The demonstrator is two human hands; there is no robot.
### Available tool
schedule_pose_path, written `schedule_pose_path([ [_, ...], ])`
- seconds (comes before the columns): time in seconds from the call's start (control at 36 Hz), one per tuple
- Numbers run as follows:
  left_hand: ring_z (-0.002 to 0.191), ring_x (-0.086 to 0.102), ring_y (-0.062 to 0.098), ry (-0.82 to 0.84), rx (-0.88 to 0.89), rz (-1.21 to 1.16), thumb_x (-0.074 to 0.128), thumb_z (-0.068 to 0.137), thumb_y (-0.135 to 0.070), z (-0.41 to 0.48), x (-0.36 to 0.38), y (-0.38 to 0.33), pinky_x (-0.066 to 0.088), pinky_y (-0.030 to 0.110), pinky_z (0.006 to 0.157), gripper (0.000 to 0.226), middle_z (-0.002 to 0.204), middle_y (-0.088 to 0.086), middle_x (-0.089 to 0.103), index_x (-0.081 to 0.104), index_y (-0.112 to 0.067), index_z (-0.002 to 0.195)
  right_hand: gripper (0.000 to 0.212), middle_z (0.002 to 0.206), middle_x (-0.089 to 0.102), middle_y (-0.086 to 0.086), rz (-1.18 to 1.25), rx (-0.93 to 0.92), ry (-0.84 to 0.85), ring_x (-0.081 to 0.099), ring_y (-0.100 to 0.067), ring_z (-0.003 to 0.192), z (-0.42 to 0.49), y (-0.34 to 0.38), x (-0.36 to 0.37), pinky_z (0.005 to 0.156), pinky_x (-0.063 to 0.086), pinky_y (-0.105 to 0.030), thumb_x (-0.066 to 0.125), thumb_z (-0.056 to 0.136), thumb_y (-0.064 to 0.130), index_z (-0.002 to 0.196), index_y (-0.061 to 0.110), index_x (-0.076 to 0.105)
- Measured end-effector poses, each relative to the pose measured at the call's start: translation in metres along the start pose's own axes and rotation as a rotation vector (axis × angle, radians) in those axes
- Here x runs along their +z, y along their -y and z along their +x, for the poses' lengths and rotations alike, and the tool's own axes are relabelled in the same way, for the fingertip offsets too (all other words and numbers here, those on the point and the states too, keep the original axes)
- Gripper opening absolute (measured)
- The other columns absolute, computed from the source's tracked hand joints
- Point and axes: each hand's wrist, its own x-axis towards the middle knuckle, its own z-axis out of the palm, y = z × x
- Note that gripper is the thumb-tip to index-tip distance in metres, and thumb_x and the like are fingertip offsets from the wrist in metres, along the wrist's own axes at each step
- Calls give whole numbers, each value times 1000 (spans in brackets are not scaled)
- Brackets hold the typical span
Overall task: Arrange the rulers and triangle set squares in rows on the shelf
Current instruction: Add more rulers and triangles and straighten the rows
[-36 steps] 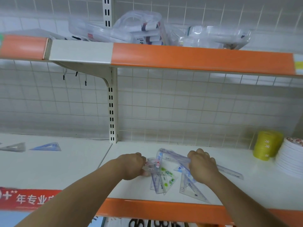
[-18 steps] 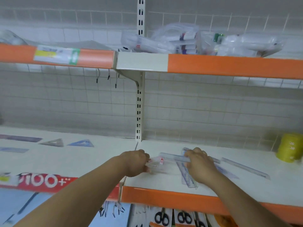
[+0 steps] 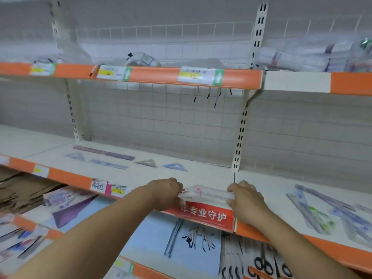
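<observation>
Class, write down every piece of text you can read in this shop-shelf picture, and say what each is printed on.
"年专业守护": red strip on the front edge of the shelf.
"高洁丝": white and pink label on that edge.
Yellow tag beside it: too blurred.
Price tags on the upper shelf: too blurred.
Print on the clear ruler: too blurred.

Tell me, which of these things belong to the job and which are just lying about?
Job: clear ruler, held at both ends; purple ruler, blue ruler and set squares, already laid out; unsorted pile; shelf.
Lying about: scissors; price tags; red sign; packets up top.
</observation>
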Motion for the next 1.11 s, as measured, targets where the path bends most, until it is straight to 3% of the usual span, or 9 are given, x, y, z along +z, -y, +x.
schedule_pose_path([
  [0.39,110,53,28,49,-181,-48,44,99,-41,-89,29,126,41,35,89,43,125,13,49,49,-9,128,30,125,44,1,18,-181,87,39,-19,118,14,140,46,95,35,-31,46,96,29,126,27,47],
  [0.64,110,53,27,28,-303,-40,46,98,-41,-114,36,188,45,39,94,46,124,11,52,48,-10,132,30,126,45,1,63,-267,87,39,-22,120,49,216,64,97,35,-32,48,94,32,124,27,48],
  [0.78,106,52,26,20,-353,-34,46,98,-42,-113,37,227,43,35,86,41,118,8,51,50,-12,125,34,128,44,1,81,-311,85,39,-22,121,77,250,74,98,36,-33,49,95,34,128,27,47],
  [0.92,110,53,26,44,-380,-4,46,98,-40,-100,30,261,39,31,81,44,124,10,50,47,-12,133,37,133,43,0,104,-308,80,39,-22,125,109,275,84,100,36,-34,51,95,36,130,27,46],
  [1.11,109,52,28,46,-408,-23,46,97,-41,-62,18,313,44,39,89,40,121,10,48,49,-12,126,37,132,44,0,135,-332,52,39,-21,124,160,303,96,104,37,-35,50,95,35,131,27,46],
])
